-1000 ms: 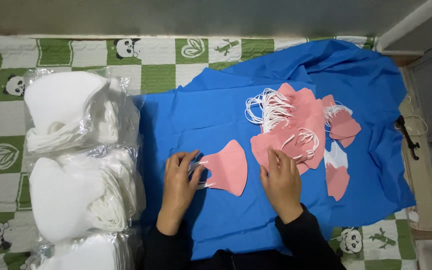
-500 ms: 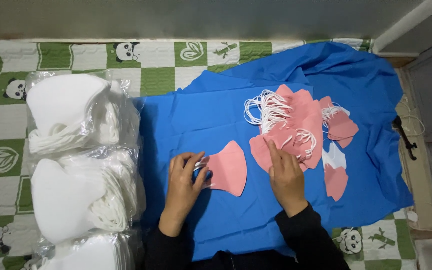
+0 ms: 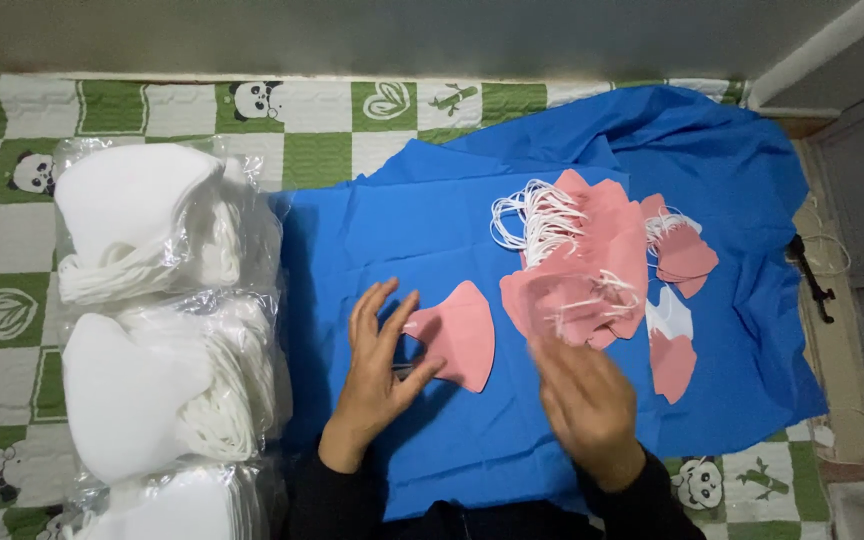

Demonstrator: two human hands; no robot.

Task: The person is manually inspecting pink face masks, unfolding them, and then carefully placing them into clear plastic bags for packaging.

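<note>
One pink mask (image 3: pixel 460 335) at left hand (image 3: pixel 377 365) fingertips, right hand (image 3: pixel 584 398) beside.

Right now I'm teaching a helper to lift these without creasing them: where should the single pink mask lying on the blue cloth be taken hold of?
Probably by its narrow left end, coming from the left. The single pink mask lies flat on the blue cloth and tapers there, where the left hand fingertips already touch it. Its wide right edge lies near the pink mask pile, beneath the blurred right hand.
</note>
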